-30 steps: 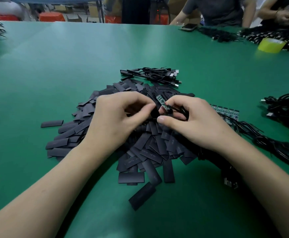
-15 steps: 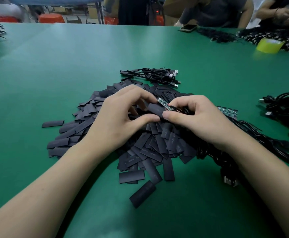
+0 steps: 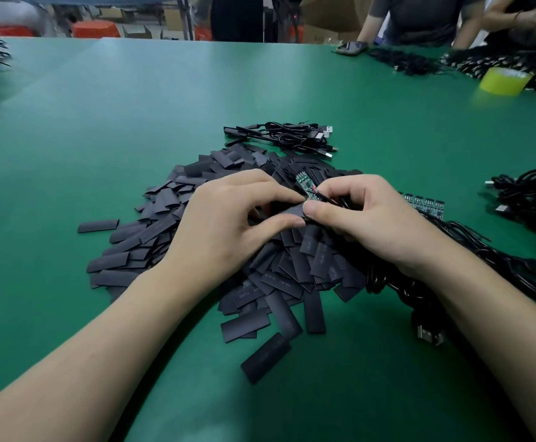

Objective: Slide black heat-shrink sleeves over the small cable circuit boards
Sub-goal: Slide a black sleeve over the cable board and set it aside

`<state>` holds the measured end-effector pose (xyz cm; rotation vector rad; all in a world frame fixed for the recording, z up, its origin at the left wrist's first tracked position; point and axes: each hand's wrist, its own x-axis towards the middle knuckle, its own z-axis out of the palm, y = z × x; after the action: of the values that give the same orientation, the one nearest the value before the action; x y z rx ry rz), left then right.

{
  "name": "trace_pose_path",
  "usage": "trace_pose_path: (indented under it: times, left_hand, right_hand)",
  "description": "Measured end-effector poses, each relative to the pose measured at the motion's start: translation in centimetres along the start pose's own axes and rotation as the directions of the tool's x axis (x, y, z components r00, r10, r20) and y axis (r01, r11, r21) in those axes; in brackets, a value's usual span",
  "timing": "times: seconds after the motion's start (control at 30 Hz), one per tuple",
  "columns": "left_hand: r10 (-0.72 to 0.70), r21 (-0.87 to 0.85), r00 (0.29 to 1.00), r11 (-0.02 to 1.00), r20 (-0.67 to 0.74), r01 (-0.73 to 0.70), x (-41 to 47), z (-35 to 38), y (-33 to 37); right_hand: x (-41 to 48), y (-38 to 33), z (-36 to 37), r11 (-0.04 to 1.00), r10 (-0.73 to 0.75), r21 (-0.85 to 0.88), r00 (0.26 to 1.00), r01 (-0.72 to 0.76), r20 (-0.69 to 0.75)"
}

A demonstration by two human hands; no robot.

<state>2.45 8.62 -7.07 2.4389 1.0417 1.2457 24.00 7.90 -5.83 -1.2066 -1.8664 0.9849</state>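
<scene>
Board (image 3: 304, 183) tip lifted clear of sleeve (image 3: 287, 212) since half-second ago; left hand (image 3: 228, 218) grip pinched on sleeve, right hand (image 3: 365, 218) grip clamped on board's wired end; threading likely unstarted.

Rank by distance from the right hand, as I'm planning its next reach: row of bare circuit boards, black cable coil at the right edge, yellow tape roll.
1. Row of circuit boards, just beside the right hand.
2. Black cable coil, at the right table edge.
3. Yellow tape roll, far right, across the table.
</scene>
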Motion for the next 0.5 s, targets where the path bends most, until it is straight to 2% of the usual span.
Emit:
trace_pose_path:
  times: [0.13,0.33,0.5]
  left_hand:
    - [-0.110,-0.075,0.990,0.992,-0.084,0.104,0.1,-0.2,-0.4]
    - [-0.270,-0.229,0.956,0.944,-0.118,0.239,0.1,-0.3,-1.0]
    - [-0.282,-0.259,0.955,0.933,-0.097,0.249,0.1,-0.2,-1.0]
  right_hand:
    - [0.2,-0.4,-0.5,0.995,0.011,0.099,0.999,-0.006,-0.042]
    - [-0.3,-0.8,-1.2,0.998,-0.021,-0.051,0.998,0.024,0.058]
    - [-0.4,-1.0,-1.1,0.993,-0.036,-0.107,0.993,0.048,0.113]
